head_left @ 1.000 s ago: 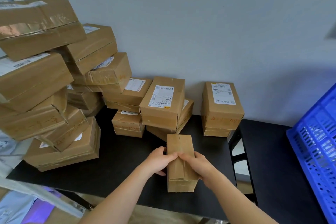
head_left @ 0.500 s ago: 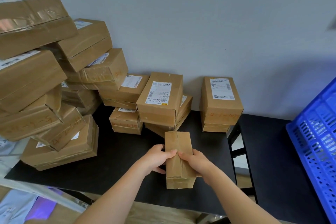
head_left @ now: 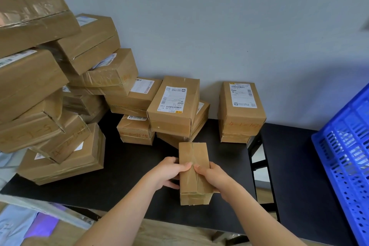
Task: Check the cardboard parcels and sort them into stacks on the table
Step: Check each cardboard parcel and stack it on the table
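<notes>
- Presently, the held parcel sits at centre front, over the near part of the tabletop. Its long axis points straight away from the person toward the wall.
- A plain taped face is up, with a seam down the length. No label shows on that face.
- It cannot be told whether the near end rests on the tabletop or hangs just above it.
- The left hand grips the left long side, with fingers curled under and the thumb lying on the top face.
- The right hand grips the right long side the same way. The two thumbs almost meet at the seam.
- Both hands are on the parcel at mid-length, so neither is nearer. In my judgement, either could carry it alone.
- The centre labelled parcel lies directly ahead, just beyond the far end, atop a tilted pile.
- The two-parcel stack stands ahead and to the right against the wall, squarely aligned with its long axis parallel to the held parcel's. It lies on the right hand's side.
- The leaning pile fills the left, well apart from the hands.
- The blue crate stands far right, across a gap.
- Judgement: checking is under way; a label probably faces down.
</notes>
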{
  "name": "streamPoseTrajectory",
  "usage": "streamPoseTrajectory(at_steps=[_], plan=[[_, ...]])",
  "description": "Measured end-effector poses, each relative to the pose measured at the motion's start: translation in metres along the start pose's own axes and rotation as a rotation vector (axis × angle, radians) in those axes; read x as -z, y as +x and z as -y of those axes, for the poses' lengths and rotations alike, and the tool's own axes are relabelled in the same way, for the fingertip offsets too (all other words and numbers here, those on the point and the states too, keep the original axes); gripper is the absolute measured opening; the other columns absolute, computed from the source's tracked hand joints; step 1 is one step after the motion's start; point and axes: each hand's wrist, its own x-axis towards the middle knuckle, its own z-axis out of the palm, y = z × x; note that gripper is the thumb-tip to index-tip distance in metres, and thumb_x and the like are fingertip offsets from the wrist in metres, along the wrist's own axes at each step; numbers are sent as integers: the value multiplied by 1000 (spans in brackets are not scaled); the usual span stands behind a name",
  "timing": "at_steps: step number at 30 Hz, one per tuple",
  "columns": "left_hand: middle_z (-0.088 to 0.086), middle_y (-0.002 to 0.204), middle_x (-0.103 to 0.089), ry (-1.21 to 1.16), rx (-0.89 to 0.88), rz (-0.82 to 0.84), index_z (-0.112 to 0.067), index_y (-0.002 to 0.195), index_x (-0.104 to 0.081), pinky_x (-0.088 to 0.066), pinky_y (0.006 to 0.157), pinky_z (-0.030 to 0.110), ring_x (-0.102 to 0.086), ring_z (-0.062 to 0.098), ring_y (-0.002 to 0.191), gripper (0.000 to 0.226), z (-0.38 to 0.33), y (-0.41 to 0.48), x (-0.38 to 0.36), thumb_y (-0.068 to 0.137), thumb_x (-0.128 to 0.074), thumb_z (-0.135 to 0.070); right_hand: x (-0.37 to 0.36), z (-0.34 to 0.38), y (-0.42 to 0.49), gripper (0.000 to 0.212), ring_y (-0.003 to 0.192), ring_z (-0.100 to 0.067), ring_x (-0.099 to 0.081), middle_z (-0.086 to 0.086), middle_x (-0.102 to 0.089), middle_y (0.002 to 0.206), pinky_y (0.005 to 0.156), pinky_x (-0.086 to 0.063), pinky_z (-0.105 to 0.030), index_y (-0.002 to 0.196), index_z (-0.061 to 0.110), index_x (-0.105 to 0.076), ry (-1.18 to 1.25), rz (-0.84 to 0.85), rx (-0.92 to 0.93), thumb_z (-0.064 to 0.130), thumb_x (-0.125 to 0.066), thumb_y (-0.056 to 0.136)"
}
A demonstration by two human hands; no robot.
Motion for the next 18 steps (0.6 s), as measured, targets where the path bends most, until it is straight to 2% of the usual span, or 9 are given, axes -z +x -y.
streamPoseTrajectory(at_steps=[6, 9, 13, 18], plan=[[-2, 103, -59, -31, 56, 48, -26, 113, -47, -57, 61, 34, -61, 16, 87, 39, 0, 2, 3, 84, -70, -37, 2, -3, 3, 59, 103, -16, -52, 3, -51, 117, 92, -44, -34, 140, 22, -32, 42, 35, -7, 44, -57, 91], [-1, 103, -60, -46, 53, 56, -25, 113, -47, -58, 61, 33, -61, 17, 87, 37, 0, 2, 2, 85, -69, -36, 2, -3, 4, 58, 103, -16, -52, 4, -51, 115, 93, -44, -35, 139, 23, -32, 43, 38, -14, 44, -57, 91], [0, 105, -59, -53, 49, 56, -24, 117, -46, -56, 66, 35, -60, 19, 93, 39, -1, -1, 1, 86, -68, -34, 0, -2, 3, 58, 106, -17, -52, 3, -51, 118, 96, -44, -36, 140, 23, -31, 52, 40, -18, 44, -56, 91], [-2, 105, -58, -52, 33, 34, -24, 118, -45, -55, 82, 41, -58, 22, 102, 38, 0, -7, -2, 88, -65, -36, -2, -5, 2, 61, 120, -23, -50, -2, -49, 134, 106, -41, -42, 142, 23, -28, 71, 30, -27, 44, -55, 92]])
